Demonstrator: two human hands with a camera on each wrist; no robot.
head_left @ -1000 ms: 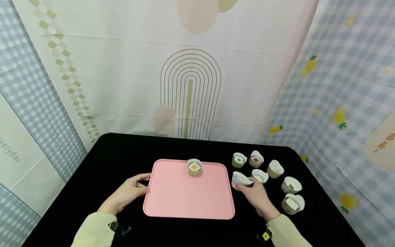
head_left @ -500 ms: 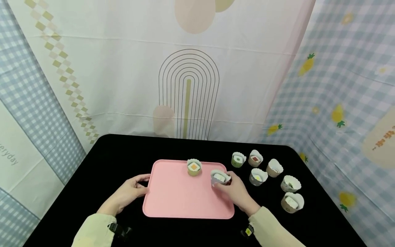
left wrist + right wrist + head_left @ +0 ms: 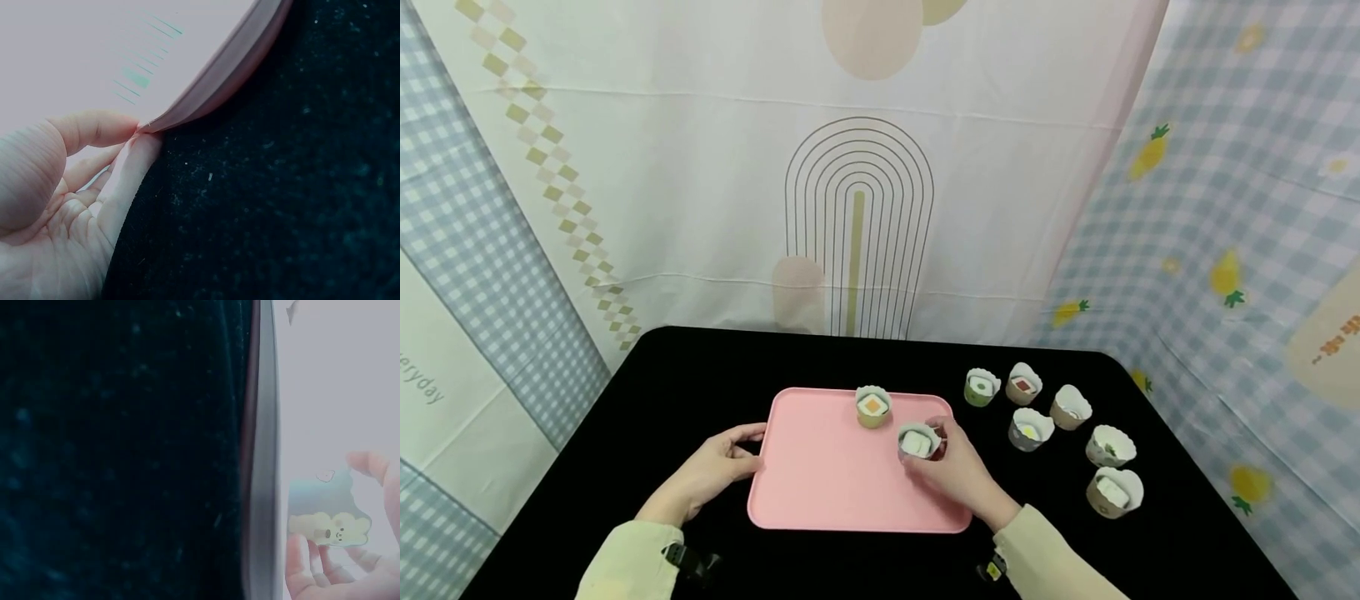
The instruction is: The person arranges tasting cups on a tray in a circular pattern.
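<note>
With thumb and fingers, my left hand (image 3: 711,471) pinches the left edge of a pink tray (image 3: 827,492); the left wrist view shows the thumb and fingertip meeting at its rim. My right hand (image 3: 958,471) holds a grey-blue paper baking cup (image 3: 917,442) with pale, whitish contents, over the right half of the tray. A printed cartoon bear shows on this baking cup's side (image 3: 325,519) in the right wrist view. Behind it, near the tray's far edge, stands a tan baking cup (image 3: 873,414) topped with a white-and-orange square.
Several more paper baking cups stand on the black table right of the tray, among them a green one (image 3: 979,395), one with a reddish square (image 3: 1022,387), a grey one (image 3: 1028,433) and a brown one (image 3: 1105,506). A patterned curtain (image 3: 715,208) hangs behind the table.
My right hand has carried the grey-blue baking cup leftward from the group on the table to over the tray. My left hand has stayed at the tray's edge.
</note>
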